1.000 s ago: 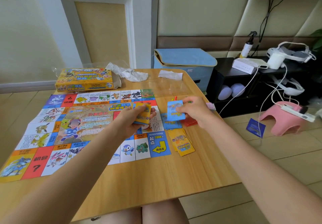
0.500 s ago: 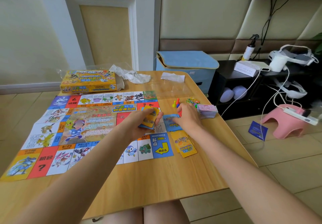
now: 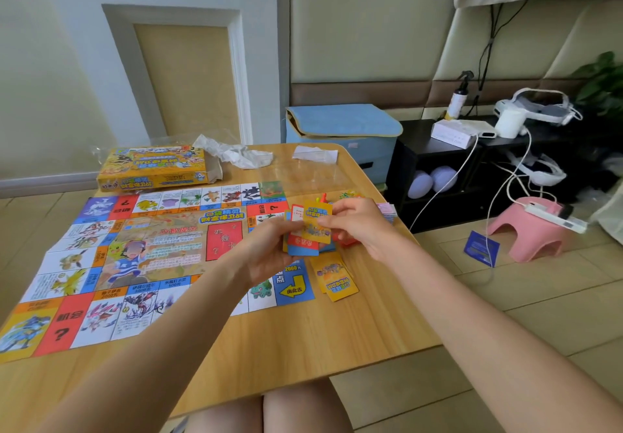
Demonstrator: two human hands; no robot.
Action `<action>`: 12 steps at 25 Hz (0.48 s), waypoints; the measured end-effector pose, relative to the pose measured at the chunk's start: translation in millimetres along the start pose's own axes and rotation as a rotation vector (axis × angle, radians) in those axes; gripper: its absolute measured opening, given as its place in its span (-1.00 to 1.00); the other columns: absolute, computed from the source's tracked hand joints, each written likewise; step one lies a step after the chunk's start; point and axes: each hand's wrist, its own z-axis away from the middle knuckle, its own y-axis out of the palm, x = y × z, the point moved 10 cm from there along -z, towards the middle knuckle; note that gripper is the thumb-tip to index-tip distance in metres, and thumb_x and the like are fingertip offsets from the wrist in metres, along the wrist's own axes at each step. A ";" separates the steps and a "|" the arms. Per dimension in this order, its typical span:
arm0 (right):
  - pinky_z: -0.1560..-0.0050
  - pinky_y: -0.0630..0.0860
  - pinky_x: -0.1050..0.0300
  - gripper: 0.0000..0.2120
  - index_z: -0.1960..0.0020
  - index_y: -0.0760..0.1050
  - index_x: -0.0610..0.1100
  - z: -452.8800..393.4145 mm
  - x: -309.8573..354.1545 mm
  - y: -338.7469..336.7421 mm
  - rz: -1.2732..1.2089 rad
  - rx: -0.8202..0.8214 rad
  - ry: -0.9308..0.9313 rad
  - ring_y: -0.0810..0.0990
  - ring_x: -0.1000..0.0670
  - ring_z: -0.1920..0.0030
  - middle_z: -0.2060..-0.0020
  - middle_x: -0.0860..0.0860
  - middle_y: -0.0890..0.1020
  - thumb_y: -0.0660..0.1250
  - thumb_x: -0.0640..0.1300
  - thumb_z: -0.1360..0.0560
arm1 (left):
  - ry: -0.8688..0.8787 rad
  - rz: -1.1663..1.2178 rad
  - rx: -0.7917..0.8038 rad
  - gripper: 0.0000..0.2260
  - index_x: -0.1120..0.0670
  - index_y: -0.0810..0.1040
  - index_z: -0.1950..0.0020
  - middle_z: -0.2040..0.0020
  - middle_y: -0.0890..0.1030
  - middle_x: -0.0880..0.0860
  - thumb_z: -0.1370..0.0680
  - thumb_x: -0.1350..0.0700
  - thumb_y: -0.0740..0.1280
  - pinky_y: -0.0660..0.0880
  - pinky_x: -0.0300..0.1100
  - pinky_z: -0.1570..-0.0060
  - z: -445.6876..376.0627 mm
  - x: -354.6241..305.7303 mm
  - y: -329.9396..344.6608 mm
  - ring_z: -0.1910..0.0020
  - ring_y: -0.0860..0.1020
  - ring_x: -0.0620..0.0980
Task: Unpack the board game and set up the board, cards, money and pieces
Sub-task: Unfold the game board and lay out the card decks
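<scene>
Pale wall (image 3: 67, 44) with a framed beige panel (image 3: 188, 78) far left, padded panels (image 3: 364, 21) to its right. Tiled floor (image 3: 505, 314), black shelf unit (image 3: 438, 169) and a pink stool (image 3: 529, 230) on the right.

The right hand (image 3: 357, 227), which half a second ago was down on the table by the blue card, has risen and now meets the left hand (image 3: 266, 254). Its fingertips (image 3: 323, 221) pinch the yellow card (image 3: 317, 225) at the front of the fanned stack of cards (image 3: 301, 242) between the left fingers, now raised higher.
</scene>
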 end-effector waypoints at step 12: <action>0.46 0.41 0.26 -0.85 0.10 0.52 -0.25 31.6 -30.5 7.1 0.308 0.207 0.115 0.46 0.03 0.44 0.35 -0.06 0.52 0.46 -0.28 -0.39 | 0.045 -0.123 -0.334 -0.88 0.24 0.43 -0.08 0.13 0.57 0.16 -0.56 0.33 0.24 0.55 -0.22 0.52 10.7 -4.9 -36.7 0.28 0.59 0.04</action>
